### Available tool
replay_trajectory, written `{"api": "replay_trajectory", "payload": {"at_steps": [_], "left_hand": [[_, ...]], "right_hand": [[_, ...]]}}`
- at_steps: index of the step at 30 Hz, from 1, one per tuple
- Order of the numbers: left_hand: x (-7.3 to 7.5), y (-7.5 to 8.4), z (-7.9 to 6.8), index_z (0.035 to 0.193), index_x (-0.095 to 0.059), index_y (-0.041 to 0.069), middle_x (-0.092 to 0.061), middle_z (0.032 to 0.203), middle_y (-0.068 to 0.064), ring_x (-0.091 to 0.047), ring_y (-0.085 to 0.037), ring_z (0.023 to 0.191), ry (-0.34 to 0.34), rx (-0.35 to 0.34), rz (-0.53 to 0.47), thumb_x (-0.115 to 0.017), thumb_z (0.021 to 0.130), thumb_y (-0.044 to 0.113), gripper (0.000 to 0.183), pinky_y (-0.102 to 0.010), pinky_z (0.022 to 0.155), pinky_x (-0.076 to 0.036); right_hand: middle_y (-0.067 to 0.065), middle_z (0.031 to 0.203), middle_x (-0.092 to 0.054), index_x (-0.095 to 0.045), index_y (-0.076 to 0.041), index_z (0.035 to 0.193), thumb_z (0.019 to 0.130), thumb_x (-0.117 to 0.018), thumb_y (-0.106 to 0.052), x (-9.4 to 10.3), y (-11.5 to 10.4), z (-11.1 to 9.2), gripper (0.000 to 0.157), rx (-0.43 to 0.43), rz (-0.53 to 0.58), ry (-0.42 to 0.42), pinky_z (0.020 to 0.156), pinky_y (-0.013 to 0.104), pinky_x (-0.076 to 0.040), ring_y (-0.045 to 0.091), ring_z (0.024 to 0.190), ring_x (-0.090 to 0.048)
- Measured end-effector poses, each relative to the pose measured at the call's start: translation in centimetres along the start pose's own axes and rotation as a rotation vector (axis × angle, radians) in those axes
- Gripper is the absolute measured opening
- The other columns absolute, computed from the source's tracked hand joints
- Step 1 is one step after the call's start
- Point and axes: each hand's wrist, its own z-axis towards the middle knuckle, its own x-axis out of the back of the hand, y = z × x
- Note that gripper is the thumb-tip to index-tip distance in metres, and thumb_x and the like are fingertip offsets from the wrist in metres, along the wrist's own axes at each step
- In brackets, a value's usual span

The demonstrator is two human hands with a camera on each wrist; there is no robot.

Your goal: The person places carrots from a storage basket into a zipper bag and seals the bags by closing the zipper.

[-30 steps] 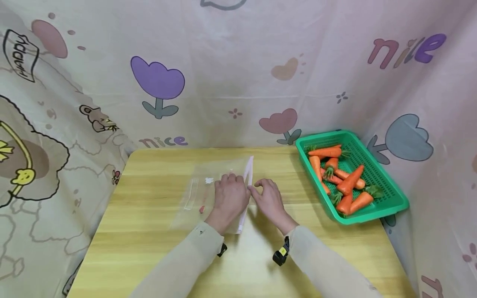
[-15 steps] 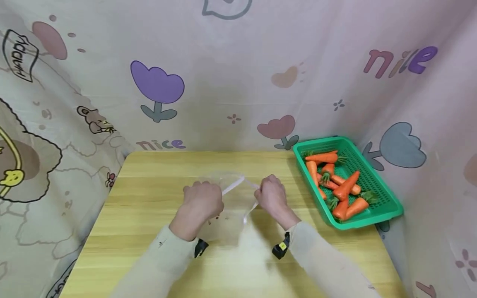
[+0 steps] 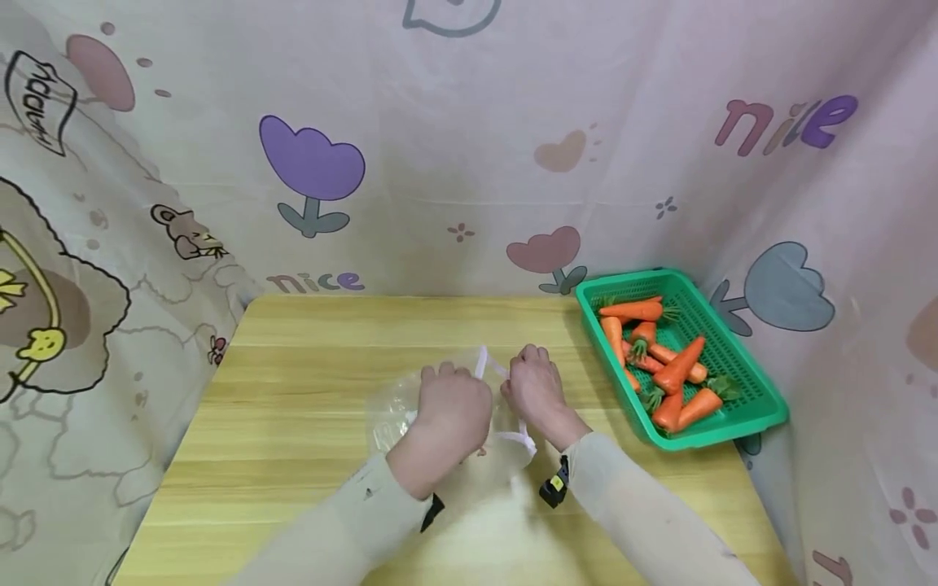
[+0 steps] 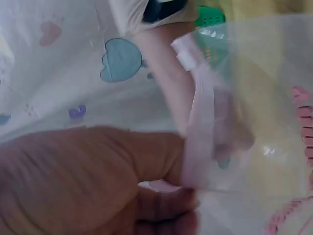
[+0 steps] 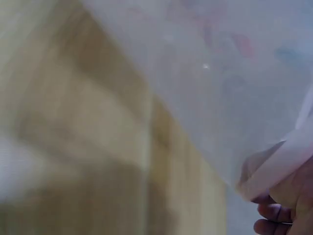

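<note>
A clear zip bag (image 3: 392,407) with a pale pink zip strip (image 4: 198,127) is held between both hands over the table. My left hand (image 3: 453,407) pinches one side of its mouth between thumb and curled fingers. The right hand (image 3: 536,391) grips the opposite side at the strip. Between them the mouth is spread apart. A white slider (image 4: 187,61) sits near one end of the strip, and pink print (image 4: 305,127) shows on the film. In the right wrist view, the right hand's fingers (image 5: 276,213) curl at the bag's edge.
To the right stands a green plastic basket (image 3: 762,399) holding several orange carrots (image 3: 681,366) with green tops. The wooden table (image 3: 308,342) meets a printed cloth curtain (image 3: 440,146) at its back and sides.
Flat on the table before, the bag is now lifted with its mouth pulled apart. My left hand swung left, then came back right. The right hand closed round the strip.
</note>
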Motion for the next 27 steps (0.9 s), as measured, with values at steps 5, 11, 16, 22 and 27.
{"api": "replay_trajectory", "payload": {"at_steps": [5, 11, 16, 22, 27], "left_hand": [[-2.1, -0.3, 1.5, 0.085, -0.067, 0.006, -0.060, 0.080, -0.005, -0.056, -0.025, 0.084, 0.145, 0.034, 0.013, -0.076, 0.092, 0.028, 0.024, -0.047, 0.083, -0.051], [-6.0, -0.4, 2.4, 0.081, -0.060, 0.007, -0.051, 0.072, -0.004, -0.046, -0.020, 0.067, 0.470, -0.099, 0.019, -0.073, 0.092, 0.030, 0.029, -0.033, 0.060, -0.040], [-8.2, -0.1, 3.2, 0.082, -0.057, 0.007, -0.048, 0.072, -0.003, -0.039, -0.018, 0.068, 0.643, -0.188, -0.020, -0.076, 0.088, 0.025, 0.028, -0.028, 0.057, -0.032], [-9.3, -0.7, 3.1, 0.084, -0.057, 0.003, -0.049, 0.075, -0.005, -0.045, -0.022, 0.071, 0.598, -0.175, -0.103, -0.077, 0.085, 0.013, 0.022, -0.032, 0.061, -0.041], [-10.3, -1.6, 2.4, 0.078, -0.055, 0.002, -0.046, 0.068, -0.007, -0.044, -0.025, 0.062, 0.619, -0.026, -0.209, -0.076, 0.081, 0.010, 0.023, -0.036, 0.058, -0.040]], "right_hand": [[0.012, 0.101, -0.062, -0.067, -0.008, 0.080, 0.086, -0.076, -0.017, -1.7, 1.0, -1.2, 0.014, -0.012, 0.030, 0.004, 0.078, 0.045, -0.050, 0.032, 0.096, -0.055], [0.006, 0.091, -0.060, -0.057, -0.014, 0.073, 0.086, -0.075, -0.019, -2.2, 1.2, -2.0, 0.022, -0.002, 0.044, 0.059, 0.082, 0.051, -0.048, 0.031, 0.091, -0.055], [0.004, 0.083, -0.057, -0.056, -0.013, 0.075, 0.090, -0.073, -0.021, -2.5, 1.3, -2.1, 0.023, -0.008, -0.006, 0.061, 0.087, 0.052, -0.048, 0.030, 0.090, -0.056], [0.002, 0.081, -0.056, -0.057, -0.013, 0.078, 0.091, -0.072, -0.022, -3.0, 0.6, -1.8, 0.022, -0.035, -0.010, 0.096, 0.081, 0.045, -0.043, 0.027, 0.086, -0.054], [0.001, 0.087, -0.060, -0.062, -0.013, 0.087, 0.093, -0.069, -0.025, -4.1, -1.0, -1.5, 0.015, -0.058, 0.108, 0.067, 0.083, 0.044, -0.042, 0.025, 0.088, -0.054]]}}
